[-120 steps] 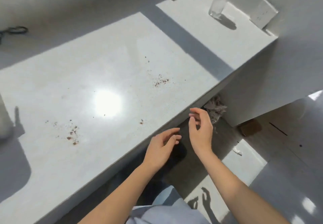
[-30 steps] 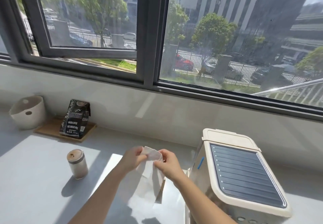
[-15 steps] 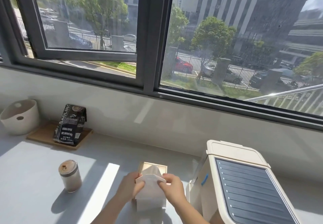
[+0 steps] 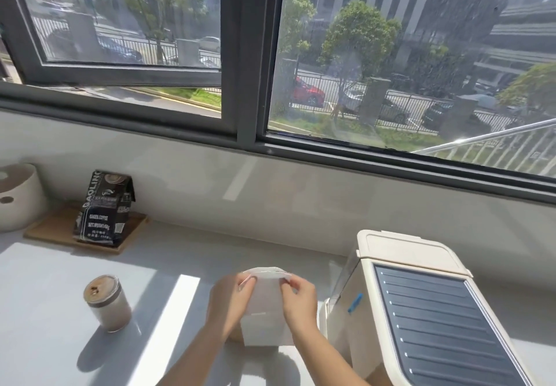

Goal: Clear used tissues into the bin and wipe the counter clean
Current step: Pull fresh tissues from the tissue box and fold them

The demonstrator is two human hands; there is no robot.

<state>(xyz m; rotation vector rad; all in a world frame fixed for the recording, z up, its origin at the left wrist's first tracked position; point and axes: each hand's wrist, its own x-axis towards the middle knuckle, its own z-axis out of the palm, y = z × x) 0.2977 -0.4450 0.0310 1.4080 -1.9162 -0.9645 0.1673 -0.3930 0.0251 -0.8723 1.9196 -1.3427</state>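
Both hands pinch one white tissue (image 4: 264, 304) by its top edge, left hand (image 4: 231, 304) at the left corner, right hand (image 4: 299, 301) at the right; it hangs above the counter (image 4: 45, 325). On a wooden tray (image 4: 60, 229) stands a black bag (image 4: 105, 208) reading "BAKED COFFEE". A lidded cup (image 4: 106, 303) stands left, a cream machine (image 4: 421, 310) right.
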